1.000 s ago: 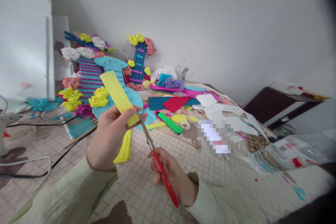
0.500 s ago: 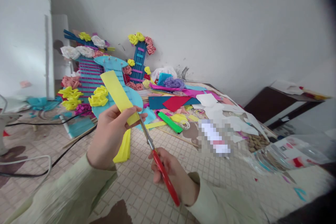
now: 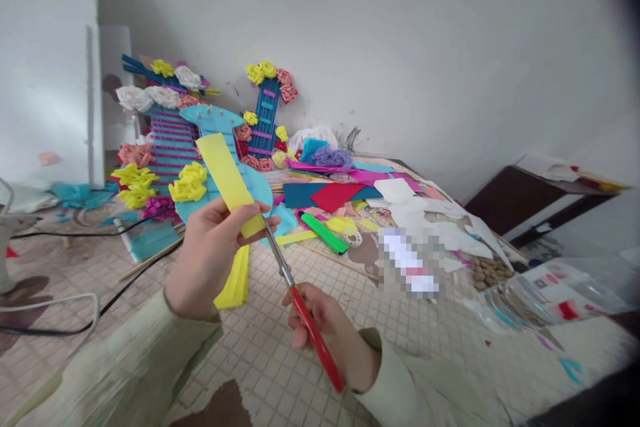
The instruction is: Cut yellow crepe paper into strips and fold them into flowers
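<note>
Yellow strip (image 3: 229,180) tipped slightly rightward; left hand (image 3: 213,253) pinches it, right hand (image 3: 337,330) grips scissors (image 3: 303,315); keep strip taut for clean cut

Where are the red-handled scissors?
In the head view, the scissors are in the right hand, low and central, their tips by the yellow strip in the left hand.

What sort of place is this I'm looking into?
Probably a craft workspace, though whether at home or in a workshop I can't tell. It shows in the red-handled scissors held to a yellow strip, the red sheet among scattered offcuts, and the ruffled yellow flowers.
</note>
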The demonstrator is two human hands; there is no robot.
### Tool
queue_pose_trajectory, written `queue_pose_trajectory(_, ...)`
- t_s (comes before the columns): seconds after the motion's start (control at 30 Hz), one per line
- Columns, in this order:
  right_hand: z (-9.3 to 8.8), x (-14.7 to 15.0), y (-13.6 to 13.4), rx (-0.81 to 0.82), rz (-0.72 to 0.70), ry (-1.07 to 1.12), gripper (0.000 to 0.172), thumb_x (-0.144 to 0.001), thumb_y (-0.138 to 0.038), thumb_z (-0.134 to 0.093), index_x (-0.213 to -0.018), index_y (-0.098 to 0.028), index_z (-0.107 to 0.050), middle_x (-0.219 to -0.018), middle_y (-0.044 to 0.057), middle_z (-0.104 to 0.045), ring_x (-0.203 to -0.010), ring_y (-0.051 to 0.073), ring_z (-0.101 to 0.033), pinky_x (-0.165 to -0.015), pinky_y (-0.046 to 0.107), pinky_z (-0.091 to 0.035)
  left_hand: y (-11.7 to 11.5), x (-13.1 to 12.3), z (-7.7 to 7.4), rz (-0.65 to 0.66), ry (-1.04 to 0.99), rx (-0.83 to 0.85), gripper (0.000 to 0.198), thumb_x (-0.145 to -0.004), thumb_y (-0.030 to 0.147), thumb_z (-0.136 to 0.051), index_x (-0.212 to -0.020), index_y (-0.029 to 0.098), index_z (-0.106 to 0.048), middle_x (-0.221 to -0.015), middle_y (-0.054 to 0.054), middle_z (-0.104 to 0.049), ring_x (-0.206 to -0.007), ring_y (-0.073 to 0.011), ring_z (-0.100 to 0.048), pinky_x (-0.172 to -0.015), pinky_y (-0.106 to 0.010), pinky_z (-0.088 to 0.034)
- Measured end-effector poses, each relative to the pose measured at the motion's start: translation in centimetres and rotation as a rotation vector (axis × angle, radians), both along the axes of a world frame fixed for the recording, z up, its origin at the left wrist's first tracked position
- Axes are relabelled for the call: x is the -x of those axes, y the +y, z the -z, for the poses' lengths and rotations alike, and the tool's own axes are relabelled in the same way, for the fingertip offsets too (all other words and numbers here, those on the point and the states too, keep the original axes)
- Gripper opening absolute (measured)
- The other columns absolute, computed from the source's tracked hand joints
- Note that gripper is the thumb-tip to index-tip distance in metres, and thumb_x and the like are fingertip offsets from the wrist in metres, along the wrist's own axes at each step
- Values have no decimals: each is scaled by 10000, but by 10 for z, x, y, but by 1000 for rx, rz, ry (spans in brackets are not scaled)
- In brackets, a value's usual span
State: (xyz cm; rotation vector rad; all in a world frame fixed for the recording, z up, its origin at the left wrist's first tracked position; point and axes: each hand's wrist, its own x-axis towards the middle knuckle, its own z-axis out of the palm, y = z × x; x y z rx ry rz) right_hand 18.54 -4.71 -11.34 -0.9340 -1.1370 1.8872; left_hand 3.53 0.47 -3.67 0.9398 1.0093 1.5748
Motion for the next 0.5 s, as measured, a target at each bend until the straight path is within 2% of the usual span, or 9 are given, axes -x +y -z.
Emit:
queue_pose_trajectory(0.23,1,-1,0,33,-16,14,254,-624,-298,-592,-813,-164,-489,-465,-84,-453,-413,54,-427,-471,199,-354,1,1,1,22,3,3,71,-677,228,-655,-693,158,-656,-681,5,-656,-649,-168,-654,-634,-276,-543)
queue_pose_trajectory(0.5,1,-1,0,30,-10,11,243,-619,-279,-606,-796,-169,-482,-481,-76,-448,-456,71,-458,-460,192,-341,2,1,2,16,14,5,75,-681,229,-652,-686,155,-652,-682,3,-649,-632,-165,-652,-616,-266,-544)
